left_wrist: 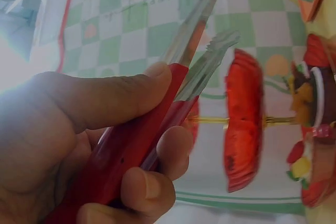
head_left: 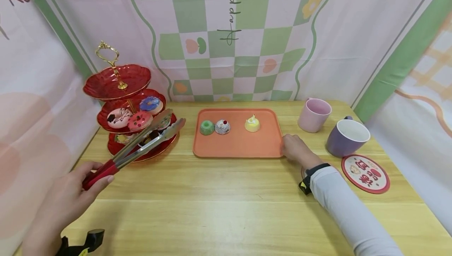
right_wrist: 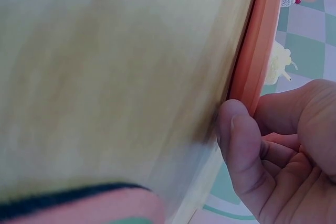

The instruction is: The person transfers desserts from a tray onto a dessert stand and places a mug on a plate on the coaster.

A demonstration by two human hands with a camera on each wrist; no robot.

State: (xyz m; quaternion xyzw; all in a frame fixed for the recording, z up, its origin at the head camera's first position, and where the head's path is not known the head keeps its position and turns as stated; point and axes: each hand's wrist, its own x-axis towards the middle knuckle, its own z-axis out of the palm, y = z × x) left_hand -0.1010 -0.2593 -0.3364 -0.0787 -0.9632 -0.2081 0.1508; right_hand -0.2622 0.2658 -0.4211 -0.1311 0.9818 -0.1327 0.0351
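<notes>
My left hand [head_left: 67, 197] grips the red handles of metal tongs [head_left: 152, 144], whose tips are slightly apart with nothing between them. In the head view the tongs overlap a three-tier red cake stand [head_left: 106, 85]. Several toy doughnuts and pastries, such as a pink doughnut [head_left: 140, 121], lie on its lower tiers. My right hand [head_left: 298, 150] pinches the front right corner of an orange tray [head_left: 240, 146] between thumb [right_wrist: 240, 140] and forefinger. On the tray sit a green ring cake [head_left: 207, 127], a white speckled cake with a red cherry [head_left: 222, 127] and a yellow cake [head_left: 252, 124].
A pink mug [head_left: 312, 118] stands behind my right hand, and a purple mug [head_left: 340, 142] is farther right. A round coaster [head_left: 365, 173] lies before the purple mug, with another partly hidden under my right wrist. A patterned cloth [head_left: 240, 79] hangs behind the wooden table [head_left: 219, 205].
</notes>
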